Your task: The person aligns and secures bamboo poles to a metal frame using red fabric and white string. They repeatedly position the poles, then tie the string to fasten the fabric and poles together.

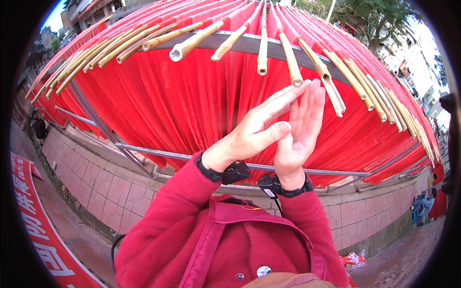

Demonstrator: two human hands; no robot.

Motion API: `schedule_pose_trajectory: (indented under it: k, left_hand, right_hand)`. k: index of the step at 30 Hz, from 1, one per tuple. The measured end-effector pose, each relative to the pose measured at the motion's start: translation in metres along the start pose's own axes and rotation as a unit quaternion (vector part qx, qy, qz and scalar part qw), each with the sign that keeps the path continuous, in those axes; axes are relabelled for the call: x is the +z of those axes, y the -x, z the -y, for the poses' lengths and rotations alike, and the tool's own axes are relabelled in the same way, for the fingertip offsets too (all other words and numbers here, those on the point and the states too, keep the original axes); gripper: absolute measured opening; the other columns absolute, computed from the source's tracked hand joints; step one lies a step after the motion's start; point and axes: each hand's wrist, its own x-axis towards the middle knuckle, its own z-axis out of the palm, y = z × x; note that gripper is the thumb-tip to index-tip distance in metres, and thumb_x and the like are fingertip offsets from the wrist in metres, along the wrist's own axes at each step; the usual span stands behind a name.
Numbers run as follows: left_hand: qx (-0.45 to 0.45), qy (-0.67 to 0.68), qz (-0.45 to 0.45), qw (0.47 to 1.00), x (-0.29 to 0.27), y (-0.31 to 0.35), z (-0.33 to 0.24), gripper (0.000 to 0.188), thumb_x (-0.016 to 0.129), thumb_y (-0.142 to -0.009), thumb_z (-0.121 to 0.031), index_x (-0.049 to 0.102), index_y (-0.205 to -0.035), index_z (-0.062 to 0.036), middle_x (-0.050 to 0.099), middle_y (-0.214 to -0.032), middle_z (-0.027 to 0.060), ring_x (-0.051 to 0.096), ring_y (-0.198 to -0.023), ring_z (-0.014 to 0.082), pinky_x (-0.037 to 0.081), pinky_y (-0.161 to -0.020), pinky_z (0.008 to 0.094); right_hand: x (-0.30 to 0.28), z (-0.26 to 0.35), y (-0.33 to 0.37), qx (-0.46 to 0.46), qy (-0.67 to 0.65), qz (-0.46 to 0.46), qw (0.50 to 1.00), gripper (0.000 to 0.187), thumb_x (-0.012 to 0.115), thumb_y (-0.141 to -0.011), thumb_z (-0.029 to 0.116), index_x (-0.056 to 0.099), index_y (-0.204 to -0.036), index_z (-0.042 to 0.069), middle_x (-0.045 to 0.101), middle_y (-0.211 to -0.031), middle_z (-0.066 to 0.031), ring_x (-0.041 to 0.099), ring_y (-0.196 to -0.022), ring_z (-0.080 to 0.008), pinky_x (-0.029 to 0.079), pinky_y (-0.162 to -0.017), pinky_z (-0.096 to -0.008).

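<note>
Bamboo pole [290, 56] lies across the grey metal rail [249, 44] amid hanging red cloth [187, 91], long axis running away from the person, cut end pointing back toward the left hand [257, 129] and right hand [301, 137], fingers straight and leaning together, contact with it unclear.

Looked out in open daylight on a pavement [110, 207] of pinkish tiles with a low kerb [384, 244], brownish ground [391, 265] alongside, a red banner [65, 254] with white lettering at lower left, a blue stool [415, 214] far right, leafy trees [379, 19], buildings [96, 12] and a patch of blue sky [55, 18].
</note>
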Motion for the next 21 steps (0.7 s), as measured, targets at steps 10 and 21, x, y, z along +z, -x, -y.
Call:
schedule_pose_trajectory:
  k: [10,21]
  left_hand:
    - [-0.045,0.13,0.008,0.99,0.024,-0.012,0.014,0.062,0.055,-0.104,-0.026,0.03,-0.154,0.0007,0.034,-0.159,0.0166,0.029,-0.149,0.0271,0.028,-0.119,0.0441]
    - [0.024,0.157,0.0,0.987,0.066,-0.07,0.019,0.077,0.048,-0.104,-0.039,0.014,-0.157,0.0061,0.022,-0.162,0.0209,0.02,-0.152,0.0281,0.016,-0.123,0.0378]
  right_hand:
    - [-0.042,0.008,-0.009,-0.034,0.029,-0.153,0.987,0.081,0.046,-0.086,-0.005,0.012,-0.159,0.0,0.019,-0.164,-0.0199,0.017,-0.153,-0.0356,0.02,-0.122,-0.0494]
    - [-0.051,0.02,-0.011,0.013,-0.039,-0.051,0.998,0.084,0.045,-0.085,-0.003,0.003,-0.157,-0.006,0.008,-0.165,-0.0247,0.009,-0.154,-0.0343,0.012,-0.123,-0.0431]
